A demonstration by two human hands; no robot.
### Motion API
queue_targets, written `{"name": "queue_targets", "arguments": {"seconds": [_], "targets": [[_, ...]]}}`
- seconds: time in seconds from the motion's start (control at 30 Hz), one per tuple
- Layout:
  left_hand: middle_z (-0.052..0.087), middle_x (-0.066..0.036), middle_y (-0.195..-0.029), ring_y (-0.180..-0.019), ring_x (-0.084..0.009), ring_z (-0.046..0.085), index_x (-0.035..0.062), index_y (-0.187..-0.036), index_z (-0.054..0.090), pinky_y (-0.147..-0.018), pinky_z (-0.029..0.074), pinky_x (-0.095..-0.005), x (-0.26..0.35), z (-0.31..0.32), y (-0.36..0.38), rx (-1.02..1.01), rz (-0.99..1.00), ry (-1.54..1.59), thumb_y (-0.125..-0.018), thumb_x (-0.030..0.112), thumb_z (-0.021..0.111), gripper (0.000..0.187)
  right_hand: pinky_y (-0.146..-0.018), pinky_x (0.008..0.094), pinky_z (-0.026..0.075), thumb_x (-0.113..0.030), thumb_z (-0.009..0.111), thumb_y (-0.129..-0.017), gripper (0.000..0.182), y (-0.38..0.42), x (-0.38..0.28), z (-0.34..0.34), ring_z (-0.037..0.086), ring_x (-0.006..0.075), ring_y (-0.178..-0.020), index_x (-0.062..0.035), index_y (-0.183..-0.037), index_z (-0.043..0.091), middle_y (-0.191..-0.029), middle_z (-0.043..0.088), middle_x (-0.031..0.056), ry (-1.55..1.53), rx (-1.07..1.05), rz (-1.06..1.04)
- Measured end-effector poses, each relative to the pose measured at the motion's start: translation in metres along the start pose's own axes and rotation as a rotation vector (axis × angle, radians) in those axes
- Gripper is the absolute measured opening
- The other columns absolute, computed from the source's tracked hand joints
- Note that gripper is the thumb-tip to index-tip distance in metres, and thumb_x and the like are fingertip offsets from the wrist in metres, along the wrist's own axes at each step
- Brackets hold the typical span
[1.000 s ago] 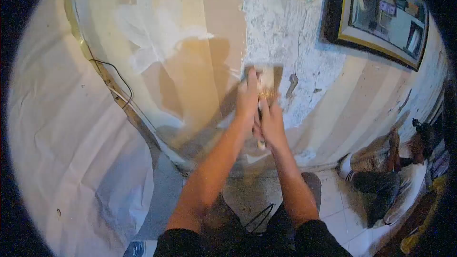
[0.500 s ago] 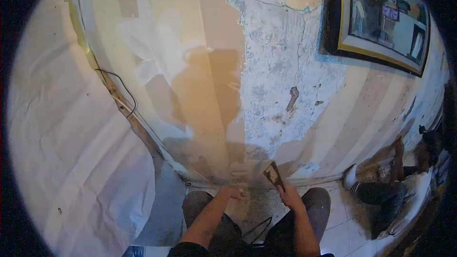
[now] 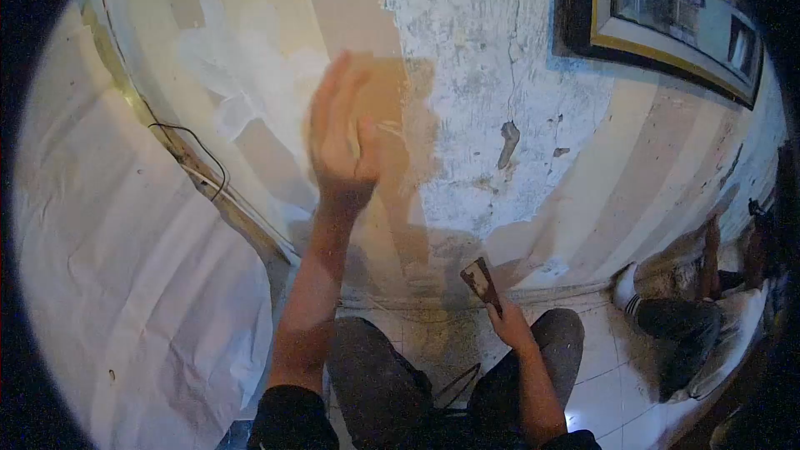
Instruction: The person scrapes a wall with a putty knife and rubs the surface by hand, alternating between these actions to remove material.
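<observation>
My left hand (image 3: 340,137) is raised in front of the striped wall covering (image 3: 400,146), close to where it ends in a ragged edge. Its fingers stretch upward, slightly smeared by motion, with nothing seen in them. Right of that edge lies a bare patch of rough whitish plaster (image 3: 467,117) with a crack and small holes. Low down, above my knees, my right hand (image 3: 512,327) is closed around the handle of a scraper (image 3: 477,277). The scraper's flat, stained blade points up toward the foot of the wall.
A large pale cover sheet (image 3: 150,267) drapes along the left, beside a loose black cable (image 3: 218,162). A framed mirror or glazed picture (image 3: 667,50) hangs at upper right. Another person (image 3: 687,329) sits low by the wall on the right. White tiles (image 3: 604,371) cover the floor.
My left hand has risen from near my knees to in front of the wall, its fingers now extended. The right hand still holds the scraper low. The view has shifted slightly.
</observation>
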State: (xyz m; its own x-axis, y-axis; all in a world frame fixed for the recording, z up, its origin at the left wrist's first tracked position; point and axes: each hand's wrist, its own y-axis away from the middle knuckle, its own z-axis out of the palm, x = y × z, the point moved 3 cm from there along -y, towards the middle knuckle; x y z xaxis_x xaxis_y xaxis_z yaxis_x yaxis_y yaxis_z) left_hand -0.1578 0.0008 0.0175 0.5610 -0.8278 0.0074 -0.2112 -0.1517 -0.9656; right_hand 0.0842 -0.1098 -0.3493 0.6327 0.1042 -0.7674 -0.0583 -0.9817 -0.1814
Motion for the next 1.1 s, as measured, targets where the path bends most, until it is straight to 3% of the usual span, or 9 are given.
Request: {"name": "queue_targets", "arguments": {"seconds": [0.13, 0.3, 0.4, 0.67, 0.73, 0.8, 0.87, 0.97, 1.1], "targets": [[0.036, -0.021, -0.146, -0.14, -0.0354, 0.028, 0.0008, -0.134, 0.049, -0.116, 0.018, -0.0495, -0.014, 0.069, 0.081, -0.213, -0.103, -0.183, -0.082, 0.009, 0.053, 0.052, -0.089, 0.0518, 0.045, -0.029, 0.054, -0.094, 0.037, -0.003, -0.006, 0.002, 0.057, 0.0477, -0.101, 0.0007, -0.116, 0.055, -0.108, 0.06, 0.0301, -0.023, -0.166, 0.1], [0.057, -0.013, -0.13, -0.123, -0.0347, 0.05, 0.0172, -0.126, 0.057, -0.105, 0.035, -0.0513, 0.016, 0.088, 0.291, -1.822, -0.379, 0.088, -0.086, 0.038, 0.058, 0.045, -0.09, 0.0526, 0.044, -0.027, 0.055, -0.093, 0.04, 0.002, 0.0, -0.006, 0.056, 0.0472, -0.104, 0.0, -0.122, 0.051, -0.11, 0.06, 0.0293, -0.04, -0.159, 0.263], [0.051, -0.018, -0.135, -0.125, -0.0356, 0.048, 0.0162, -0.136, 0.049, -0.105, 0.037, -0.0481, -0.004, 0.094, 0.4, -2.05, -0.41, 0.216, -0.09, 0.052, 0.053, 0.058, -0.088, 0.0531, 0.045, -0.026, 0.054, -0.093, 0.04, 0.01, 0.008, -0.012, 0.056, 0.0482, -0.102, 0.0004, -0.123, 0.051, -0.108, 0.06, 0.0296, 0.099, -0.137, 0.24], [0.044, -0.02, -0.141, -0.13, -0.0391, 0.042, 0.0104, -0.135, 0.05, -0.106, 0.036, -0.0477, 0.015, 0.076, 0.236, -1.59, -0.543, 0.437, -0.089, 0.036, 0.057, 0.053, -0.086, 0.0523, 0.045, -0.022, 0.051, -0.095, 0.034, -0.006, 0.004, -0.004, 0.056, 0.0494, -0.1, 0.0016, -0.118, 0.054, -0.103, 0.061, 0.0309, -0.003, -0.047, 0.175], [0.037, -0.016, -0.147, -0.136, -0.04, 0.033, 0.0123, -0.134, 0.051, -0.109, 0.031, -0.0502, 0.022, 0.07, 0.216, -0.688, -0.159, 0.079, -0.086, 0.029, 0.061, 0.052, -0.086, 0.0522, 0.045, -0.022, 0.05, -0.095, 0.034, -0.004, -0.017, -0.012, 0.056, 0.0496, -0.1, 0.0018, -0.118, 0.054, -0.103, 0.061, 0.0311, -0.034, -0.075, 0.2], [0.032, -0.013, -0.15, -0.138, -0.039, 0.029, 0.0154, -0.135, 0.051, -0.11, 0.029, -0.0504, 0.02, 0.079, 0.242, -0.687, -0.228, -0.115, -0.085, 0.027, 0.062, 0.053, -0.086, 0.0522, 0.045, -0.022, 0.049, -0.096, 0.034, -0.007, -0.016, -0.016, 0.056, 0.0497, -0.101, 0.002, -0.118, 0.054, -0.104, 0.061, 0.0312, -0.054, -0.105, 0.23], [0.028, -0.01, -0.153, -0.14, -0.038, 0.026, 0.0185, -0.136, 0.051, -0.111, 0.027, -0.0505, 0.02, 0.083, 0.291, -0.717, -0.311, -0.297, -0.083, 0.026, 0.064, 0.055, -0.085, 0.0517, 0.045, -0.024, 0.05, -0.096, 0.035, -0.002, -0.006, -0.014, 0.057, 0.0489, -0.1, 0.0024, -0.118, 0.054, -0.105, 0.061, 0.0315, -0.015, -0.057, 0.138], [0.022, -0.007, -0.157, -0.141, -0.0362, 0.024, 0.0265, -0.14, 0.046, -0.111, 0.023, -0.0585, 0.021, 0.102, 0.4, -2.083, -0.574, 0.153, -0.084, 0.041, 0.064, 0.061, -0.086, 0.0515, 0.044, -0.025, 0.05, -0.096, 0.036, 0.004, -0.004, -0.023, 0.057, 0.0481, -0.1, 0.0022, -0.119, 0.054, -0.105, 0.061, 0.0311, -0.041, -0.055, 0.215], [0.018, -0.005, -0.158, -0.142, -0.0338, 0.021, 0.0303, -0.143, 0.041, -0.11, 0.016, -0.0658, 0.029, 0.107, 0.483, -2.233, -0.909, 0.538, -0.082, 0.051, 0.065, 0.069, -0.096, 0.0479, 0.042, -0.029, 0.051, -0.096, 0.041, 0.003, -0.017, -0.039, 0.057, 0.0461, -0.106, -0.0018, -0.127, 0.054, -0.114, 0.06, 0.0293, -0.049, -0.133, 0.372]]}}
